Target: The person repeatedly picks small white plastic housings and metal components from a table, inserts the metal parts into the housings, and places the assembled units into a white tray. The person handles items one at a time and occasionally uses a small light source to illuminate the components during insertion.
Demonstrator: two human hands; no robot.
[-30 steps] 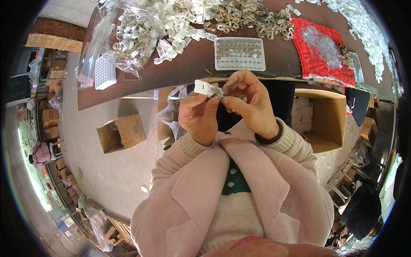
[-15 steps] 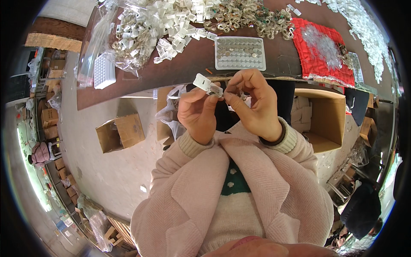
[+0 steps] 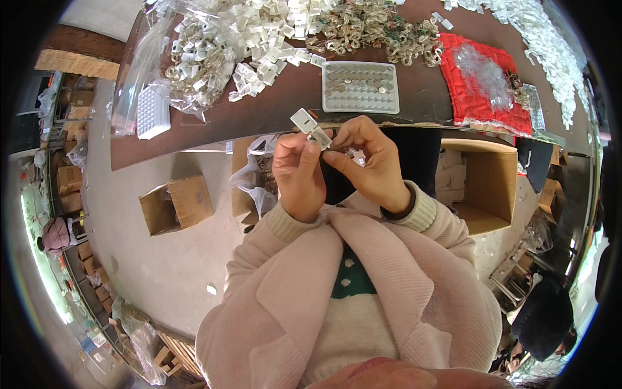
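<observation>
My left hand [image 3: 300, 178] pinches a small white plastic case [image 3: 303, 121] between thumb and fingers in front of the table edge. Its flat white lid part is tilted up, and a clearer hollow part [image 3: 321, 137] points toward my right hand. My right hand [image 3: 372, 159] is closed, its thumb and index fingertip meeting at the case's near edge. A small clear and whitish piece [image 3: 356, 155] shows inside its curled fingers; its kind cannot be made out. Just beyond my hands, a shallow clear tray [image 3: 359, 106] holds rows of round silvery button cells [image 3: 356, 83].
Piles of white plastic cases [image 3: 275, 48] and coiled clear-brown parts [image 3: 363, 29] cover the table's far side. A red cloth [image 3: 457, 97] with clear pieces lies right, a white ridged tray stack [image 3: 153, 117] left. Cardboard boxes [image 3: 191, 198] [image 3: 495, 188] stand below the table.
My right hand has lowered slightly, its fingers curling further and its fingertips moving onto the case. The case has tipped a little in my left hand. The whole view has shifted slightly.
</observation>
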